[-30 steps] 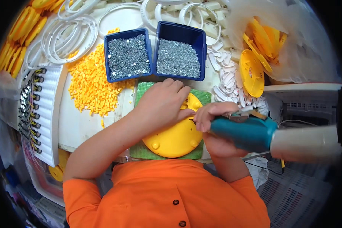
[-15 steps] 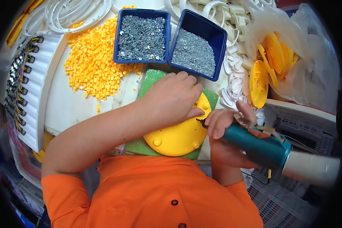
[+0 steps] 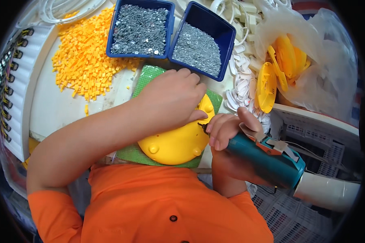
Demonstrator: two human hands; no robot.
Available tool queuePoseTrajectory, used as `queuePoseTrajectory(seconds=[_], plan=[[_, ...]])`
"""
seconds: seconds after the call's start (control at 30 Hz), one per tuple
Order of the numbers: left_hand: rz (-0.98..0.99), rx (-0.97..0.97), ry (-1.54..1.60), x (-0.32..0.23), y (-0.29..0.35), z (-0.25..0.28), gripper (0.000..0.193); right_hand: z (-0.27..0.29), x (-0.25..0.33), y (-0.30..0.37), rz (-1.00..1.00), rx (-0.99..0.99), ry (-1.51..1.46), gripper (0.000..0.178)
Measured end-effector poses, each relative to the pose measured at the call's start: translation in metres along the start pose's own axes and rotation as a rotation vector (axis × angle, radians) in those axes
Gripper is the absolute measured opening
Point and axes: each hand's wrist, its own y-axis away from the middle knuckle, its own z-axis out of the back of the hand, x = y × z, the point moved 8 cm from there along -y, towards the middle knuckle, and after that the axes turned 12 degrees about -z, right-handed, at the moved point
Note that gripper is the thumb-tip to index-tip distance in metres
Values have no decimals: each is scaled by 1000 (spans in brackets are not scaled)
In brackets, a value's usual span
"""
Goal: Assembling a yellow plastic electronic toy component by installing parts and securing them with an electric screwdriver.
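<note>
A round, domed yellow plastic shell (image 3: 176, 145) with small round studs lies on a green textured mat (image 3: 147, 77) in front of me. My left hand (image 3: 174, 95) rests over the shell's far part, fingers curled and thumb pressed along its surface, gripping it; whatever is under the palm is hidden. My right hand (image 3: 227, 127) grips a teal electric screwdriver (image 3: 267, 158) near its nose, index finger raised by the lever. The dark bit meets the shell's right side, just beside my left thumb. Whether a screw sits at the tip is too small to tell.
Two blue bins, one of washer-like metal pieces (image 3: 140, 30) and one of screws (image 3: 196, 50), stand beyond the mat. Small yellow pieces (image 3: 85, 56) are heaped left, beside a white foam tray (image 3: 26, 81). White parts (image 3: 241, 81) and bagged yellow shells (image 3: 288, 56) lie right.
The whole view has shifted, so everything sits slightly further left and higher. Both hands, the shell and the screwdriver bit keep nearly the same places relative to each other.
</note>
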Motion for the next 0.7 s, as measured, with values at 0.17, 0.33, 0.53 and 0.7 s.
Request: queuePoseTrajectory(seconds=[0.17, 0.33, 0.53, 0.7], plan=[[-41, -27, -32, -4, -3, 1, 48, 1, 0, -4, 0, 11, -8, 62], [-4, 55, -33, -4, -6, 4, 50, 5, -11, -19, 7, -1, -7, 74], [10, 107, 9, -2, -6, -3, 50, 11, 0, -19, 57, -33, 22, 88], [-245, -107, -86, -30, 2, 13, 37, 7, 23, -8, 117, -31, 48, 100]])
